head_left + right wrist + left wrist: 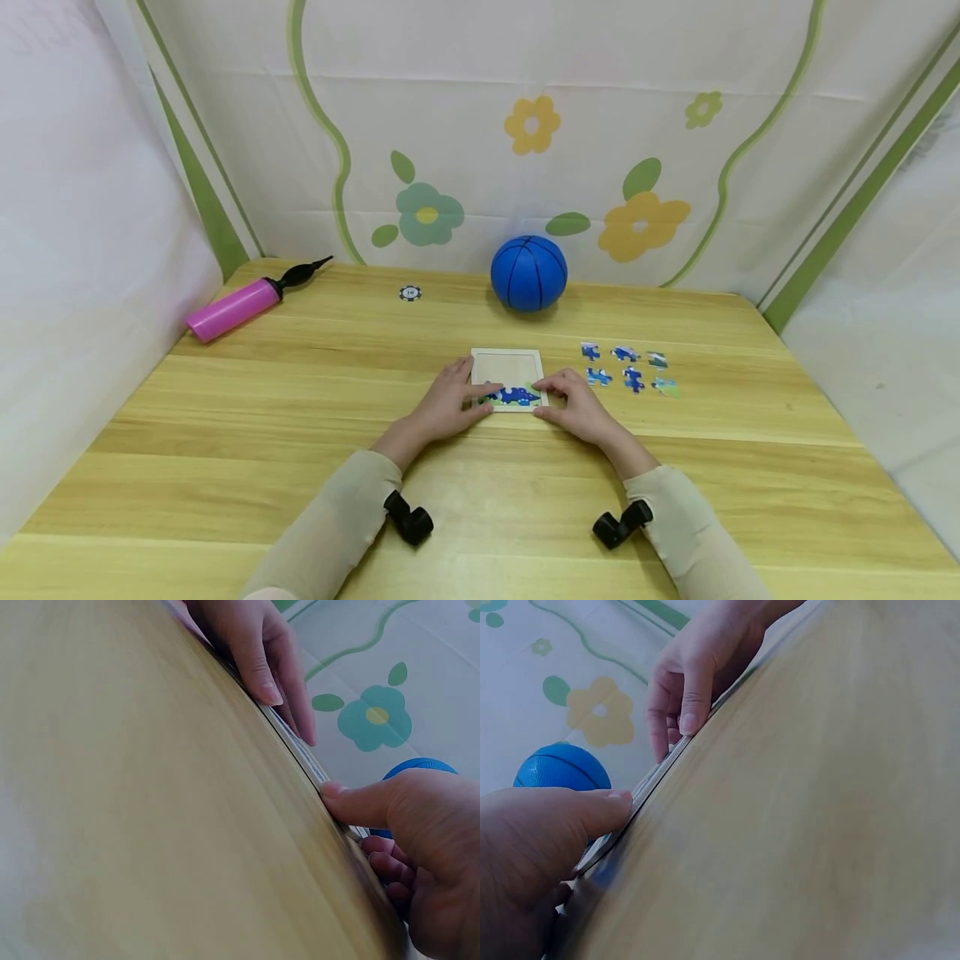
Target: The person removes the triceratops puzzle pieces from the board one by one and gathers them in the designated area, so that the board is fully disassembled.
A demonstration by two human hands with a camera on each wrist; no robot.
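A small jigsaw tray (507, 367) with a pale rim lies flat on the table. Blue and green puzzle pieces (516, 395) fill its near part, while its far part shows bare board. My left hand (448, 402) holds the tray's left side, thumb at the near edge and index finger reaching over the fitted pieces. On the opposite side, my right hand (581, 408) grips the near right corner between thumb and curled fingers. Seen from the right wrist, the right thumb (352, 804) lies along the tray's edge. Both palms hide parts of the rim.
Several loose puzzle pieces (632, 379) lie in two rows right of the tray. Behind it sits a blue ball (528, 273) by the patterned cloth wall. A poker chip (410, 293) and a pink hand pump (236, 310) lie at the back left of the wooden table (300, 392).
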